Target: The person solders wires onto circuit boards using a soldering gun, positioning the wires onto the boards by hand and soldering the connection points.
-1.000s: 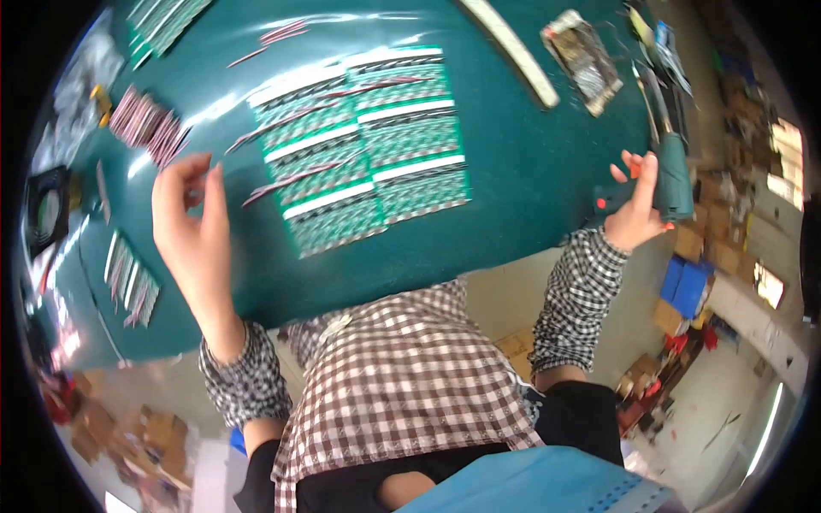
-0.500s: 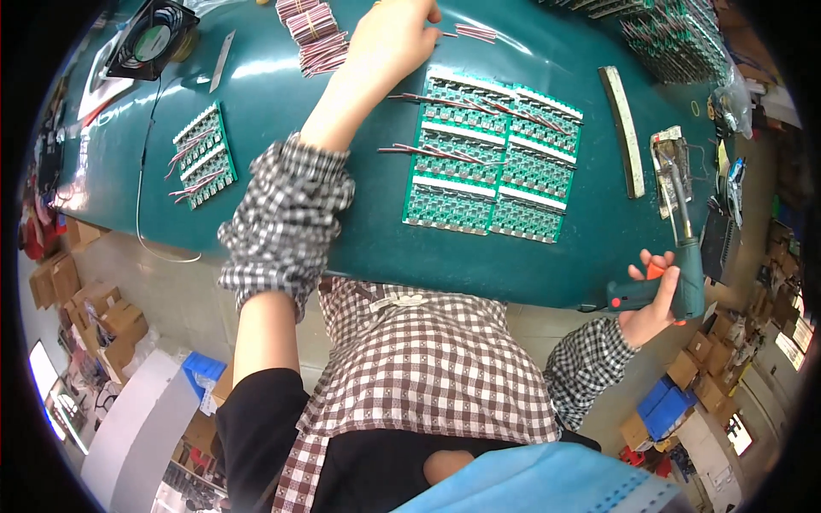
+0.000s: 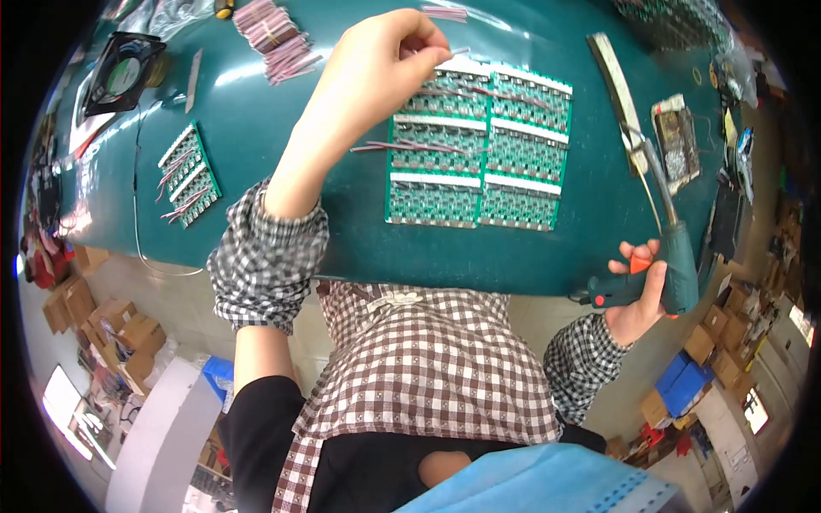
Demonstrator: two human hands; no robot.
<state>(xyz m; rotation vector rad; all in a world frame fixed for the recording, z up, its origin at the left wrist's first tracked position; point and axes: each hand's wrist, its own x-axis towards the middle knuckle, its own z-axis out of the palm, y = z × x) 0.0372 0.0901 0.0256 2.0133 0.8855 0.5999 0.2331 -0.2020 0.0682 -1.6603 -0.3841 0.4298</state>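
My left hand (image 3: 376, 73) is closed in a pinch on a thin wire (image 3: 460, 52), above the far edge of the green circuit board panel (image 3: 522, 152). Pinkish, dark and white wires (image 3: 419, 149) lie across the panel's upper rows; its bottom row has none. My right hand (image 3: 640, 295) grips a dark green soldering gun (image 3: 680, 272) with an orange trigger, off the table's front edge at the right. Its metal shaft points away from me, the tip near a long pale strip (image 3: 612, 81); whether they touch I cannot tell.
A small open box (image 3: 676, 141) sits right of the strip. Wire bundles (image 3: 269, 34) and a few loose wires (image 3: 445, 13) lie at the back. To the left are a smaller board panel (image 3: 190, 178), a black fan (image 3: 126, 73) and a metal ruler-like blade (image 3: 194, 81). Stacked boards (image 3: 676, 21) stand back right.
My left hand has come nearer from the loose wires to the panel's far edge, a wire in its fingers. The soldering gun's tip has moved left from the small box to the pale strip.
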